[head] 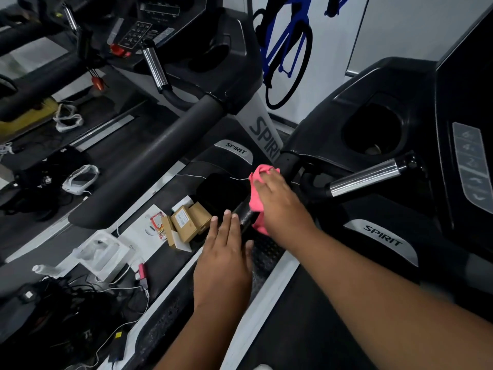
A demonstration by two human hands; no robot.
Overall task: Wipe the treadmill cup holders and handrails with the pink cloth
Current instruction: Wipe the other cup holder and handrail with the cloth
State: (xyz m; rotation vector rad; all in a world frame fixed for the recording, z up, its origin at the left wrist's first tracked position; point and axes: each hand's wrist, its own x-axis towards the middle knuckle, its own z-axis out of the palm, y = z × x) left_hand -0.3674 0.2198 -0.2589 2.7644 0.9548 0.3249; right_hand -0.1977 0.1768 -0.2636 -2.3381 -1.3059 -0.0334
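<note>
A pink cloth (pixel 255 198) is draped over the black left handrail (pixel 245 214) of the near treadmill. My right hand (pixel 280 201) presses the cloth onto the rail, fingers straight and pointing up the rail toward the console. My left hand (pixel 224 252) lies flat on the rail's lower end, fingers straight, just below the cloth. The deep left cup holder (pixel 373 129) sits in the console above, dark inside. A chrome pulse grip (pixel 365 177) sticks out to the right of the cloth.
A second treadmill's padded handrail (pixel 149 161) runs on the left. Between the machines lie cardboard boxes (pixel 186 222), a white tray (pixel 104 252), cables (pixel 80 297) and a bottle (pixel 44 268). The console button panel (pixel 472 164) is at the far right.
</note>
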